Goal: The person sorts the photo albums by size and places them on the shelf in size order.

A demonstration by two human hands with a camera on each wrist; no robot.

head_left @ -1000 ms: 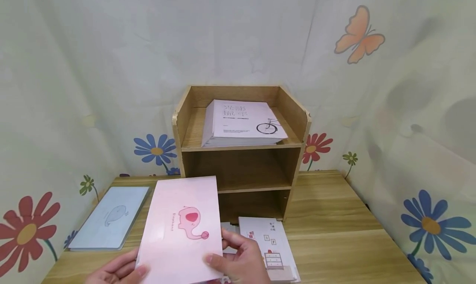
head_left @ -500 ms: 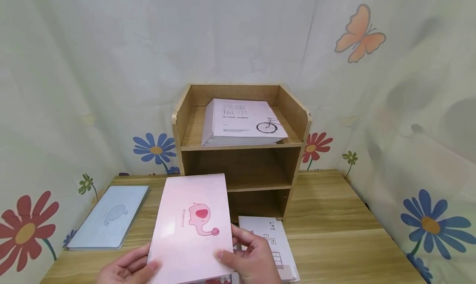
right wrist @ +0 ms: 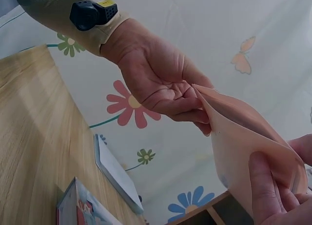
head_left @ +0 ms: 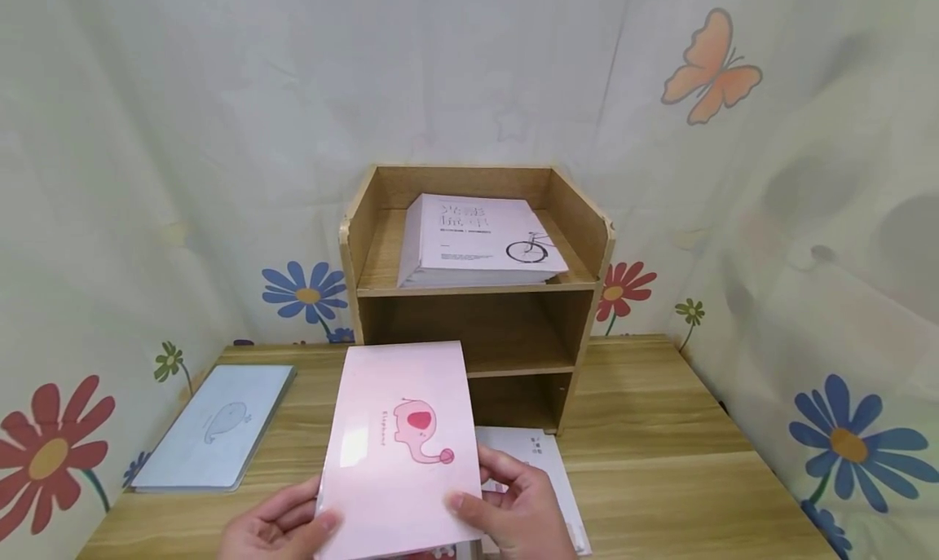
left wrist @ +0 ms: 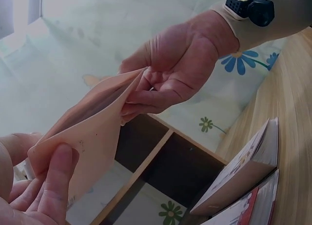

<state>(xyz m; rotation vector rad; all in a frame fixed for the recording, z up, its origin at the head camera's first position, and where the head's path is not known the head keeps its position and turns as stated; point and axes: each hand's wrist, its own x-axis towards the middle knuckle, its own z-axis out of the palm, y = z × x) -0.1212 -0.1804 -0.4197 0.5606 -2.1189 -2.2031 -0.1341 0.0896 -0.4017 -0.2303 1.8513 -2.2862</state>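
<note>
A pink notebook (head_left: 403, 495) with an elephant on its cover is held up above the table by both hands. My left hand (head_left: 279, 525) pinches its lower left edge, thumb on the cover and fingers behind. My right hand (head_left: 522, 507) grips the lower right side in the same way. From below, in the left wrist view, the notebook (left wrist: 100, 142) bows, with a gap between its covers at the bottom edge. Behind my right hand lies a white book (head_left: 546, 454), partly hidden by the hand and notebook.
A light blue notebook (head_left: 213, 429) with a whale lies on the table's left side. A wooden shelf unit (head_left: 469, 291) stands at the back, bearing a stack of books (head_left: 477, 242) on top. Books (left wrist: 248, 169) also lie low on the table (head_left: 660, 462).
Both hands have carried the pink notebook to the right, so it covers more of the white book. The blue notebook and the stack on the shelf stay where they were.
</note>
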